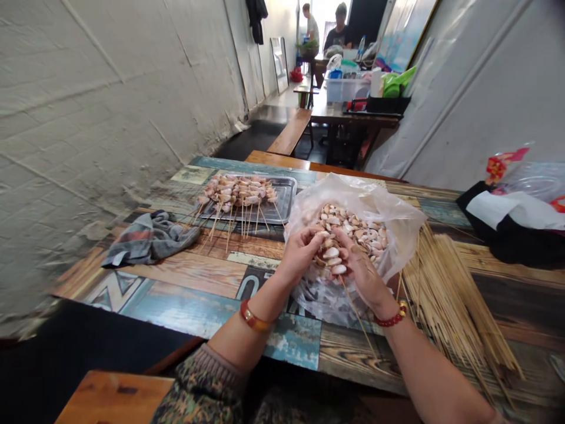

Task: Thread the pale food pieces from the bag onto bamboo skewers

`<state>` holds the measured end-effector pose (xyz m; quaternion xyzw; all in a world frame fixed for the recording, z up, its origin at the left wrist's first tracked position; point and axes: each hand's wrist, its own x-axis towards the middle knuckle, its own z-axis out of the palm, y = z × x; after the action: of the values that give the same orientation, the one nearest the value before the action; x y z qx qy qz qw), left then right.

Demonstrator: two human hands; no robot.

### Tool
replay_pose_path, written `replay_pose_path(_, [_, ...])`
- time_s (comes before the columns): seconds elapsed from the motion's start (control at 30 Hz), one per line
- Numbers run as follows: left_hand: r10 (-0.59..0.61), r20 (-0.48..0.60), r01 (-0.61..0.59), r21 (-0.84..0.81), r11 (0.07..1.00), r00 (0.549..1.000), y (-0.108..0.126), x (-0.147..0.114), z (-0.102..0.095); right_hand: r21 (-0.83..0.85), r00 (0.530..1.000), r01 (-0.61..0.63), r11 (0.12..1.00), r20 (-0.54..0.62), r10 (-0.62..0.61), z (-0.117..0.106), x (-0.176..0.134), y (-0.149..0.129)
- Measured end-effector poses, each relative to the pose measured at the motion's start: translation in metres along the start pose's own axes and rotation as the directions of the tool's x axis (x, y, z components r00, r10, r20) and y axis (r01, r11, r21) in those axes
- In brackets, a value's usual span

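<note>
My left hand (301,252) is closed, its thumb and fingertips pinching a pale food piece at the top of a loaded skewer (358,315). Several pale, brown-edged food pieces (332,253) sit in a row along this skewer, and its bare end slants down toward the table's front edge. My right hand (365,275) curls around the skewer's right side; some of its fingers are hidden. Both hands are over an opened clear plastic bag (401,221), in which a heap of the same loose pieces (353,227) lies just beyond my fingers.
Left of the bag, a metal tray (288,197) bears several loaded skewers (241,191). A grey cloth (152,238) lies farther left. Bare bamboo skewers (454,294) spread out at the right, near a black bag (507,235). Two people are at the back.
</note>
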<state>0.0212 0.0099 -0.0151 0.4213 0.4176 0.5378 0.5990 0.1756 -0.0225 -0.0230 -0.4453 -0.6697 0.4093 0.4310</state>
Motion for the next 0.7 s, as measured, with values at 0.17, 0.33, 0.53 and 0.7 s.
replay_pose_path(0.17, [0.096,-0.160,-0.094,0.021,0.995,0.982,0.003,0.002,-0.005,0.227,0.960,-0.248,0.942,0.188,0.208,0.005,0.000,0.003])
replay_pose_path(0.33, [0.117,-0.272,-0.146,-0.088,0.985,0.955,0.005,0.005,-0.012,-0.019,0.953,-0.220,0.975,0.208,0.220,0.014,-0.003,0.004])
replay_pose_path(0.53, [-0.009,-0.071,-0.018,-0.372,0.928,0.997,0.016,-0.002,-0.009,-0.228,0.998,0.056,0.972,-0.010,-0.060,0.022,-0.009,0.001])
replay_pose_path(0.7, [-0.135,0.280,0.208,-0.249,0.946,0.951,0.014,-0.020,0.008,-0.217,0.986,0.080,0.973,-0.127,-0.109,0.026,-0.006,0.006])
